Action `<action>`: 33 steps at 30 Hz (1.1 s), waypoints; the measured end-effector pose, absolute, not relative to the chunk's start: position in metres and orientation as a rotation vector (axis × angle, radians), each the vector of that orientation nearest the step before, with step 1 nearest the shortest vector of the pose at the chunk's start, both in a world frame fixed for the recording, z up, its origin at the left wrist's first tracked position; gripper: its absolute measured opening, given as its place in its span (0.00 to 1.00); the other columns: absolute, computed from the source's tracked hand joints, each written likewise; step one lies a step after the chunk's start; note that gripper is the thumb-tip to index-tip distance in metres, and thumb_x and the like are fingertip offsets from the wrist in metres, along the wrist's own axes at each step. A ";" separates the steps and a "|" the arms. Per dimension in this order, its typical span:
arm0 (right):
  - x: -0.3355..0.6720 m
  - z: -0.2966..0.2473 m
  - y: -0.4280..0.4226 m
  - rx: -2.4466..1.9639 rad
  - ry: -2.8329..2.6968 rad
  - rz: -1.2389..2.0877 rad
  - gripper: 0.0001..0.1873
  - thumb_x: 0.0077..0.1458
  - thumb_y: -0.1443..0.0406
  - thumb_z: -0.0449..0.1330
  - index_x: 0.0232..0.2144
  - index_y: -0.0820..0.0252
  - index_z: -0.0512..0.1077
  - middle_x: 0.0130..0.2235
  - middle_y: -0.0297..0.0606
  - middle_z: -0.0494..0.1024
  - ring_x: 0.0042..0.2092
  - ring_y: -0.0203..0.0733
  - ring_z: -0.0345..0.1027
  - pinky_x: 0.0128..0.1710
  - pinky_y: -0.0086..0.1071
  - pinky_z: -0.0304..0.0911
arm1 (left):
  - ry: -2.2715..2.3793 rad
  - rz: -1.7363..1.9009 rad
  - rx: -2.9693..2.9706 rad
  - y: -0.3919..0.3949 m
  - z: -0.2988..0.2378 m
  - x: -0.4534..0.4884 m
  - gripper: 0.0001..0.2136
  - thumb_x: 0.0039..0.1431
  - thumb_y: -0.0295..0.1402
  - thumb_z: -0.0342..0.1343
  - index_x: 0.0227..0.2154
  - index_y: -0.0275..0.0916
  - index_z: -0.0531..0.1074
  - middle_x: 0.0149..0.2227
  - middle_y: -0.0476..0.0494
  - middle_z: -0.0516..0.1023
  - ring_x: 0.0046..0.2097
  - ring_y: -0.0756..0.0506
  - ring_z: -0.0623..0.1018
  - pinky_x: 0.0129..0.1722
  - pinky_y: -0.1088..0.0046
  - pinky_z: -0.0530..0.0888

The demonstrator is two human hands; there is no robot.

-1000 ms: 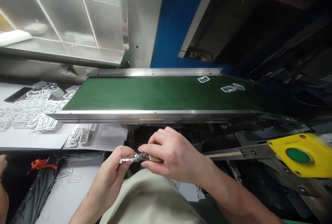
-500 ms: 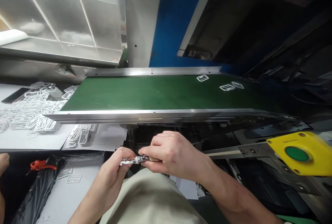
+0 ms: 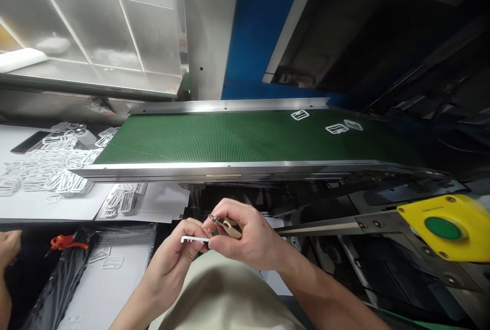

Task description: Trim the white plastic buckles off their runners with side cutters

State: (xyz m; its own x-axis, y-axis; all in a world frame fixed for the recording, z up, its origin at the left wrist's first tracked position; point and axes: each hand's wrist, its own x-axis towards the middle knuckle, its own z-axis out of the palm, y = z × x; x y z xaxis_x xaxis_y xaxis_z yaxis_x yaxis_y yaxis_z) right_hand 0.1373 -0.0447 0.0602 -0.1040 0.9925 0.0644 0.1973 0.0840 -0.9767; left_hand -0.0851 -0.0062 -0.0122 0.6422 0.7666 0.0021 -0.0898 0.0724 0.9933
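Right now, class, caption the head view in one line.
Left hand pinches a small white plastic part, right hand holds a tan-handled metal tool, near a green conveyor belt.

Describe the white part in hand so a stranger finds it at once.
Below the green conveyor belt's near rail, two hands meet. The white plastic part sits pinched in the left hand, beside the right hand holding a small tool. Other white parts lie loose on belt and table; this one alone is held.
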 end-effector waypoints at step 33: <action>0.119 0.020 -0.048 -0.850 -0.645 1.586 0.21 0.63 0.51 0.75 0.36 0.60 0.74 0.32 0.33 0.76 0.34 0.34 0.69 0.37 0.28 0.65 | 0.987 0.955 0.639 -0.010 0.004 -0.080 0.34 0.50 0.39 0.83 0.61 0.49 0.81 0.43 0.46 0.85 0.43 0.47 0.84 0.41 0.79 0.86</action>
